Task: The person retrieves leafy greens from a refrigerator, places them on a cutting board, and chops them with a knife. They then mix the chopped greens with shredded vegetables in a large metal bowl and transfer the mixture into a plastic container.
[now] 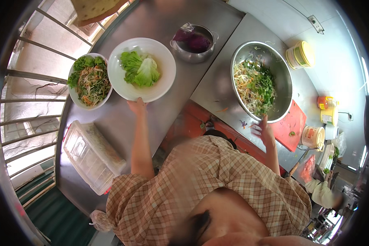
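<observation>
My left hand (137,106) grips the near rim of a wide white bowl (166,70), thumb over the edge. Green lettuce leaves (141,69) lie inside it. Just left of it, touching or nearly so, a second white bowl (77,97) is filled with shredded salad (93,78) and lettuce. On the right, my right hand (267,132) holds the near rim of a large stainless steel mixing bowl (281,92), its fingers partly blurred. Shredded vegetables and chopped green herbs (263,83) fill part of this tilted-looking bowl.
A steel pot (194,57) holds purple vegetables. A lidded clear plastic box (90,153) stands at left. A red cutting board (290,126) lies beside the mixing bowl. Plastic tubs (313,138) line the wall. Another person (324,192) is at far right.
</observation>
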{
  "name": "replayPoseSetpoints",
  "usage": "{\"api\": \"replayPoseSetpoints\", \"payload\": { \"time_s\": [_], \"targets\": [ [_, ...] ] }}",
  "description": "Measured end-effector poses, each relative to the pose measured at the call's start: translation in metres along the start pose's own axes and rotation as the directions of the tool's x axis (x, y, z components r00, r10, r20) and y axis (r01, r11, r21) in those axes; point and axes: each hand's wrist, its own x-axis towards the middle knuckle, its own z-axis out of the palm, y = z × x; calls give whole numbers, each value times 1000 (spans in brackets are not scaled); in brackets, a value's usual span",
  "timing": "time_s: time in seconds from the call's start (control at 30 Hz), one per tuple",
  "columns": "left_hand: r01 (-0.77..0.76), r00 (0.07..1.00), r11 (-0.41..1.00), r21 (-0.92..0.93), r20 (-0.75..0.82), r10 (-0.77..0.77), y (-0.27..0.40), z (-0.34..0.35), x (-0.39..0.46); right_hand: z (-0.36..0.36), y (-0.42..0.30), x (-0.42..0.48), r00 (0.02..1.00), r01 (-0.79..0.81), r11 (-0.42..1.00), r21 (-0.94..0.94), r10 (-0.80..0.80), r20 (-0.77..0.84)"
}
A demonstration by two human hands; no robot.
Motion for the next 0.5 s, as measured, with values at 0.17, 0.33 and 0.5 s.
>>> {"api": "replayPoseSetpoints", "payload": {
  "time_s": [0.17,0.33,0.5],
  "targets": [
    [-45,998,997,61,54,42,-26,-51,-35,87,-19,-78,848,188,729,-658,217,483],
    [-54,995,973,225,89,35,-48,-100,-53,249,6,-16,496,868,215,-447,-360,790],
    [-207,977,919,336,122,176,-44,-119,-38,409,27,31,-98,877,-468,-111,-399,912]
  ]
}}
